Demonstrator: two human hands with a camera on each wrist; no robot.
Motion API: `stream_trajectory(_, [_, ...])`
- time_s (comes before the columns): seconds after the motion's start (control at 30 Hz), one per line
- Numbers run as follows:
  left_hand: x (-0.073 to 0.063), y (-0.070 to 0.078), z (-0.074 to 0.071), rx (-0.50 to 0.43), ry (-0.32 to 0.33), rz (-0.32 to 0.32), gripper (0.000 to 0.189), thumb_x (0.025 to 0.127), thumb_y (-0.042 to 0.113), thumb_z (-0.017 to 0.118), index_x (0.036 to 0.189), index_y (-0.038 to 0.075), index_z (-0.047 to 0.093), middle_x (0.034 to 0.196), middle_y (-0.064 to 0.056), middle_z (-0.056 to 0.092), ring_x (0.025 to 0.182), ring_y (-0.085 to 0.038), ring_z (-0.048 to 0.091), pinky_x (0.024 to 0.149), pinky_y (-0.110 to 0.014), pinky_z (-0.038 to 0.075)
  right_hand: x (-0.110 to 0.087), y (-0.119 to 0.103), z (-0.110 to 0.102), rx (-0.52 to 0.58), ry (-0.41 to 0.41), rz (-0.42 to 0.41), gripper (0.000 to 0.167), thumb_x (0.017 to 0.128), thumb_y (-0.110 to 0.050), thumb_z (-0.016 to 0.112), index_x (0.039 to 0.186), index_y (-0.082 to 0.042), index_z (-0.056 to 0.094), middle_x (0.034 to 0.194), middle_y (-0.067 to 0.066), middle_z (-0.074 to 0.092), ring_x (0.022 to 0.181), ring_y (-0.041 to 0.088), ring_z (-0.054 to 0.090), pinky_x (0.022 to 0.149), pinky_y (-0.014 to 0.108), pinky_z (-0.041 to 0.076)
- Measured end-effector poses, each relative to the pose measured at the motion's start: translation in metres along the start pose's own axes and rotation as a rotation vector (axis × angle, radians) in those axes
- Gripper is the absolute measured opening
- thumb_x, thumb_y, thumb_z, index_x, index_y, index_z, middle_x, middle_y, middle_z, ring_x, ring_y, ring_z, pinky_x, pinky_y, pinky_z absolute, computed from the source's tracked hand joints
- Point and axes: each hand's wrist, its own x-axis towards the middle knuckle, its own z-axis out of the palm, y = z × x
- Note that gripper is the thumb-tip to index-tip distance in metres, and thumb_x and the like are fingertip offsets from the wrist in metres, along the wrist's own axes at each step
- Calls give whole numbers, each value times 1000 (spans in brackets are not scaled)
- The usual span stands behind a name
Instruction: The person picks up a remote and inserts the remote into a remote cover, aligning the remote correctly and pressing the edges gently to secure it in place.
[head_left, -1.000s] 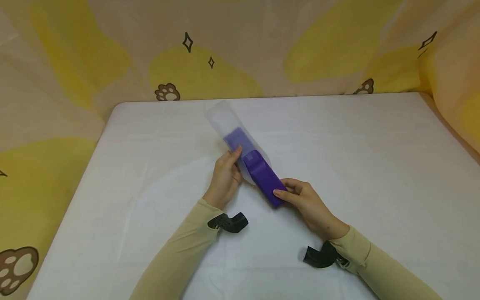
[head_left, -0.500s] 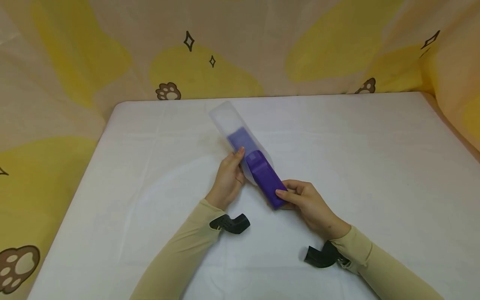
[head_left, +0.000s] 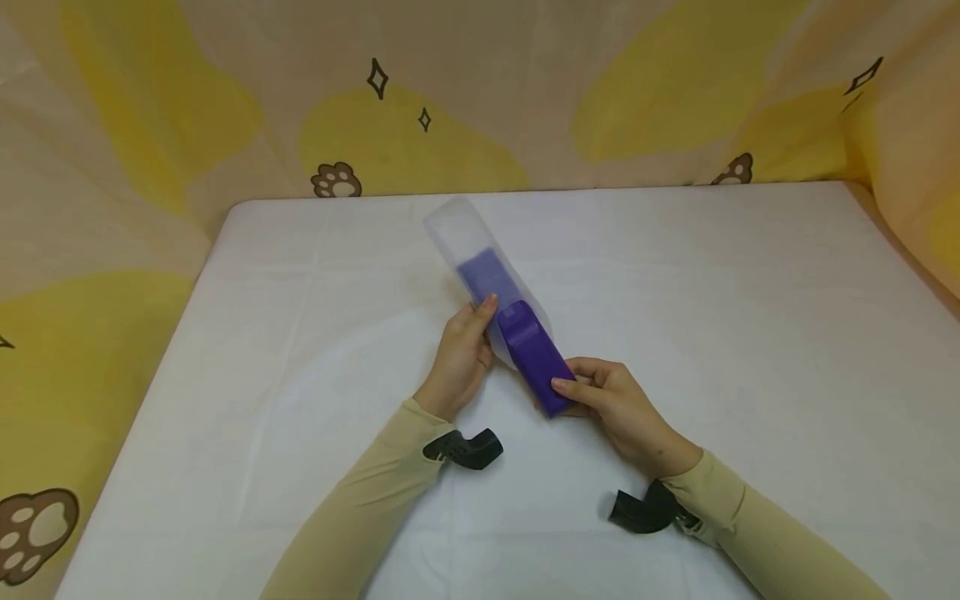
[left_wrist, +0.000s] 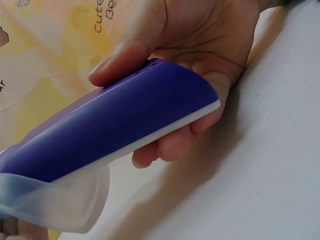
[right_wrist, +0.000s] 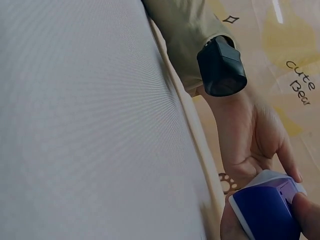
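A lint brush (head_left: 534, 354) with a purple handle and a bluish-purple pad is held slantwise over the table, the pad end pointing away. Its pad sits inside a translucent cover (head_left: 454, 227). My left hand (head_left: 459, 360) grips the cover from the left side, thumb on top near the handle's neck. The right hand (head_left: 621, 410) pinches the handle's near end, thumb above and fingers beneath. From the left wrist, the handle (left_wrist: 115, 120) shows a white underside, with the right hand's fingers (left_wrist: 177, 142) under it. In the right wrist view the left hand (right_wrist: 250, 132) is beyond the handle (right_wrist: 265, 212).
A white-covered table (head_left: 750, 333) lies under both hands. Yellow and cream patterned cloth (head_left: 480, 92) hangs behind it and along the sides. Black wrist mounts (head_left: 468, 450) stick out from both sleeves.
The left hand and the lint brush in its cover have shifted slightly right. The right hand has barely moved, and both grips look the same.
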Motion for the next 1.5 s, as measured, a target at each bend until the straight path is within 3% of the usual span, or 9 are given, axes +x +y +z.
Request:
stream_trajectory(0.2, [0,-2,-1,34,-8,12,14,101,13,41,103,3,50,88,2,62,78,-5,59,69,-17,48,0,0,0,9,7,-1,33,91,-2,58,116,18,49,97,8,69,87,19,68,78,32,55])
stream_trajectory(0.4, [-2,-2,1,47,-30,19,20,102,13,40,111,-2,49,94,1,61,86,-6,60,77,-20,50,0,0,0,38,-6,-7,32,93,-2,57,117,17,49,97,9,70,88,22,68,79,33,55])
stream_trajectory(0.67, [-3,-2,1,77,-42,-5,26,102,14,39,116,-6,47,95,1,62,86,-7,61,78,-21,49,0,0,-1,25,3,-8,36,93,-3,57,119,19,47,100,10,69,88,22,68,79,33,55])
stream_trajectory(1.5, [-3,-5,1,82,-67,-11,30,102,14,39,122,-8,44,97,1,62,89,-8,62,81,-23,49,0,0,0,22,17,8,37,93,-3,57,120,19,46,101,10,68,88,22,68,79,33,55])
